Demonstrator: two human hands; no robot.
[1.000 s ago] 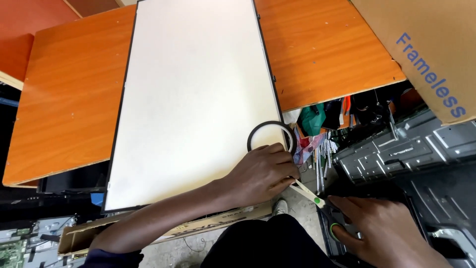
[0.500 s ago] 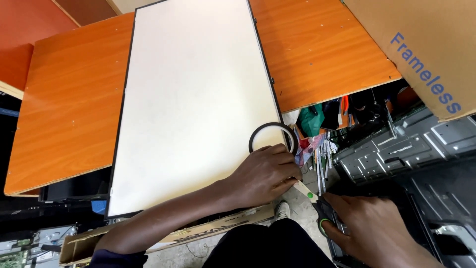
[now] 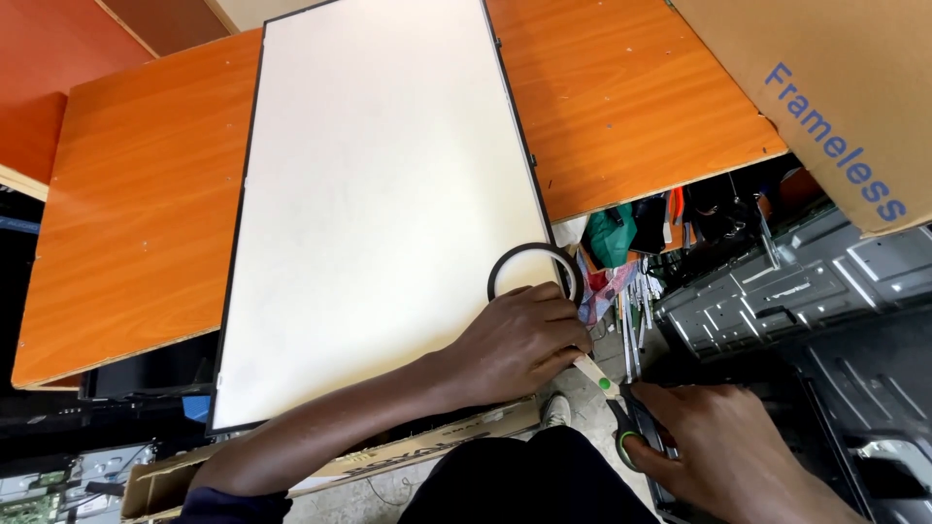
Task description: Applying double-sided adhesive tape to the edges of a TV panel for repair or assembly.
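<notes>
An orange wooden tabletop [image 3: 136, 223] fills the left side, its near edge overhanging a dark gap with electronics below. On it lies a large white flat panel [image 3: 379, 194] with a thin black frame, running from the far edge down to the near one, where it juts past the table's lip. Bare orange wood is open on both sides of the panel.

At the panel's near right corner the left hand [image 3: 519, 340] rests curled, fingers closed down on the edge, touching a black ring of tape [image 3: 532, 272] that lies half on the corner and half over the edge. A narrow pale strip with a green dot [image 3: 594, 374] sticks out from under this hand toward the right.

Just beside it, lower right, the right hand [image 3: 723, 451] grips green-handled scissors [image 3: 626, 427], fingers closed through the loops, blades at the strip.

Right of the table, a clutter of tools and cloth [image 3: 631, 252] sits beside grey metal chassis panels [image 3: 806, 281]. A brown cardboard box [image 3: 825, 87] leans over the top right corner.
</notes>
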